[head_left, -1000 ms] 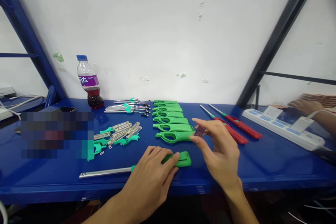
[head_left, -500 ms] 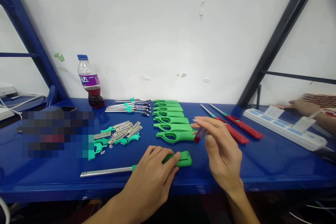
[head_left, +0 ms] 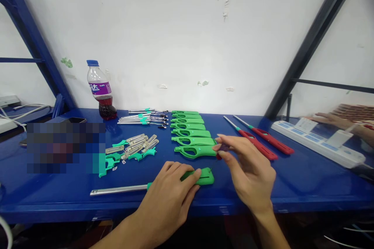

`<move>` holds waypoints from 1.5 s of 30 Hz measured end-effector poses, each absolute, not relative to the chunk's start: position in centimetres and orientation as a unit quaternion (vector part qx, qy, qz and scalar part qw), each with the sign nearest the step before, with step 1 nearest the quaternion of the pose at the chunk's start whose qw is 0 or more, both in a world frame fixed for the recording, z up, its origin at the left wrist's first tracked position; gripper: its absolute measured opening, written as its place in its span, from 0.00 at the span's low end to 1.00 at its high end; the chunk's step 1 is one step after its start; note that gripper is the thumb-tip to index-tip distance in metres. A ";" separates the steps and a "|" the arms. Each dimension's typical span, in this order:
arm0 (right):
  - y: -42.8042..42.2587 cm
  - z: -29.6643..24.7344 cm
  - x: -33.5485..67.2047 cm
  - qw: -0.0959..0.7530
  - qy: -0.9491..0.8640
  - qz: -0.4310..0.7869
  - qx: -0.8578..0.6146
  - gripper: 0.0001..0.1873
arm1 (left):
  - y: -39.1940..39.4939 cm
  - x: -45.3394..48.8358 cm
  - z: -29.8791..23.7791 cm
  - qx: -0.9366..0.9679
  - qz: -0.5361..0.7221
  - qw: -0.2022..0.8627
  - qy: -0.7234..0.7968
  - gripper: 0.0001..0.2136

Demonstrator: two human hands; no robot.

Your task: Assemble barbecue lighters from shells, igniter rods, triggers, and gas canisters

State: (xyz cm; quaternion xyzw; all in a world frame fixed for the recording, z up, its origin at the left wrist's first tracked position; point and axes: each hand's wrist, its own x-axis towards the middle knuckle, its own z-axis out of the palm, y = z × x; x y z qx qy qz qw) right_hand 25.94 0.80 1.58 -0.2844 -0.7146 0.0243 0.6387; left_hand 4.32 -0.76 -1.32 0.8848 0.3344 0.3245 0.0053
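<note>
We have the green lighter point(head_left: 207, 177) under our left hand point(head_left: 171, 186), its long axis running left to right, nearly along the near edge of the blue table point(head_left: 67, 190). Its metal tube point(head_left: 119, 190) sticks out left of that hand; the handle end shows just right of the fingers. The handle is bright green with a dark slot along it, the tube silvery with dark marks near its tip. Our left hand curls over the lighter's middle, one finger on top and the thumb along the near side. To its right, our right hand point(head_left: 253, 171) pinches a small reddish tool point(head_left: 219, 156) narrowly between thumb and fingertips; we cannot follow its shaft clearly.
</note>
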 end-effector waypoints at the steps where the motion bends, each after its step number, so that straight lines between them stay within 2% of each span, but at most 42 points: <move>1: 0.8 1.6 26.0 0.646 -0.708 0.002 -0.286 0.28 | -0.8 4.3 -1.3 0.885 0.325 0.006 0.334 0.14; 4: 0.9 1.6 26.0 0.641 -0.703 -0.061 -0.301 0.27 | -0.8 4.3 -1.2 0.884 0.328 0.006 0.334 0.14; 10: 1.0 1.4 26.0 0.624 -0.729 0.036 -0.280 0.26 | -0.8 4.3 -1.3 0.883 0.328 0.009 0.336 0.15; 13: 1.1 1.6 26.1 0.639 -0.710 -0.043 -0.292 0.23 | -0.8 4.4 -1.2 0.883 0.328 0.008 0.336 0.14; 16: 1.0 1.7 26.1 0.615 -0.726 -0.078 -0.297 0.22 | -0.8 4.4 -1.1 0.883 0.328 0.011 0.337 0.14; 21: 0.9 1.6 26.0 0.591 -0.758 -0.022 -0.276 0.29 | -0.8 4.3 -1.3 0.882 0.328 0.014 0.339 0.14; 26: 1.0 1.6 26.0 0.617 -0.727 -0.070 -0.293 0.27 | -0.9 4.3 -1.2 0.883 0.321 0.015 0.343 0.14; 29: 0.8 1.6 26.1 0.603 -0.743 -0.022 -0.290 0.25 | -0.8 4.4 -1.2 0.883 0.325 0.013 0.340 0.14; 33: 0.9 1.4 26.0 0.597 -0.755 0.048 -0.265 0.29 | -0.8 4.4 -1.3 0.884 0.319 0.017 0.342 0.14; 37: 1.2 1.4 26.1 0.619 -0.735 0.010 -0.276 0.28 | -0.9 4.3 -1.2 0.884 0.317 0.018 0.342 0.14; 42: 1.0 1.4 26.1 0.558 -0.778 -0.005 -0.287 0.30 | -0.8 4.4 -1.2 0.883 0.324 0.009 0.340 0.14; 45: 1.1 1.3 25.9 0.561 -0.777 0.022 -0.285 0.33 | -0.8 4.4 -1.2 0.883 0.321 0.013 0.342 0.14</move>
